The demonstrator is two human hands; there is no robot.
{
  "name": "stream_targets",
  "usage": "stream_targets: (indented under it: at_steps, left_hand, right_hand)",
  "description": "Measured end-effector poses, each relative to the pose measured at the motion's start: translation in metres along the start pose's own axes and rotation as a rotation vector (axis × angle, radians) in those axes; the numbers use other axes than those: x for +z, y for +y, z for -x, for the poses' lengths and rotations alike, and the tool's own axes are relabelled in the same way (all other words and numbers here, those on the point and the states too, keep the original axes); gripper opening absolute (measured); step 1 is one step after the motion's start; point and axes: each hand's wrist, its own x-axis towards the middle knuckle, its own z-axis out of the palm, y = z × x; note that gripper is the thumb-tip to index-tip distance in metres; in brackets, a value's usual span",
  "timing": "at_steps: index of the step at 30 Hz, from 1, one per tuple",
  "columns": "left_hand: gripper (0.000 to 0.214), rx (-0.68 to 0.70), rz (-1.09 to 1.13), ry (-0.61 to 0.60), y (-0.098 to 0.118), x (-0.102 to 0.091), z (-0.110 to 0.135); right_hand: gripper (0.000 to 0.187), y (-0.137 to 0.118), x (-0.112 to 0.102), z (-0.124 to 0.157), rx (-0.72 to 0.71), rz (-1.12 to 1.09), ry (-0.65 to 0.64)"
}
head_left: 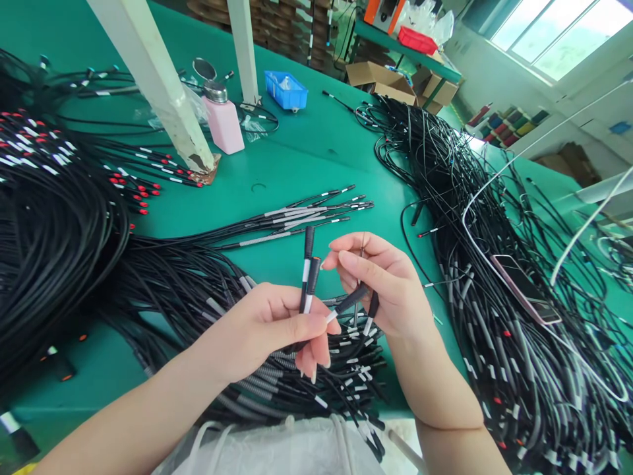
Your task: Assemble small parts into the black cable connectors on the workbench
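My left hand [277, 330] is closed in a pinch around a few thin black cables [308, 264] whose ends, each with a white band, stick up above my fingers. My right hand [383, 280] is curled close beside it, fingers closed on another black cable end [352, 300] and a thin metal pin-like piece near the fingertips. Under both hands lies a bundle of black cables with white bands [346, 376] on the green table [297, 158].
Big heaps of black cable lie at left [54, 224] and right [494, 277]. A phone [527, 289] rests on the right heap. Farther back stand a pink dispenser bottle [223, 120], a blue tray [285, 90], white posts [158, 86] and cardboard boxes [390, 82].
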Motion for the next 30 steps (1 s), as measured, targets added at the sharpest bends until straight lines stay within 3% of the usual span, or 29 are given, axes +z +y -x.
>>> stream_targets:
  at_steps: [5, 10, 16, 30]
  left_hand:
    - [0.018, -0.038, -0.072, -0.027, -0.002, 0.0005, -0.0014]
    - [0.019, -0.072, -0.018, 0.038, -0.0014, 0.0054, -0.0019]
    - [0.026, 0.061, -0.007, 0.146, -0.0013, 0.0052, -0.0055]
    - [0.028, 0.11, 0.031, 0.065, 0.0035, 0.0026, -0.0023]
  right_hand:
    - [0.016, -0.0024, 0.002, -0.0003, 0.008, 0.022, -0.044]
    - [0.008, -0.0039, 0.0008, -0.0004, -0.009, 0.026, -0.112]
    - [0.013, -0.0033, 0.0002, 0.0015, 0.008, 0.05, -0.078]
    - [0.015, -0.0027, 0.0, -0.002, 0.033, -0.047, -0.036]
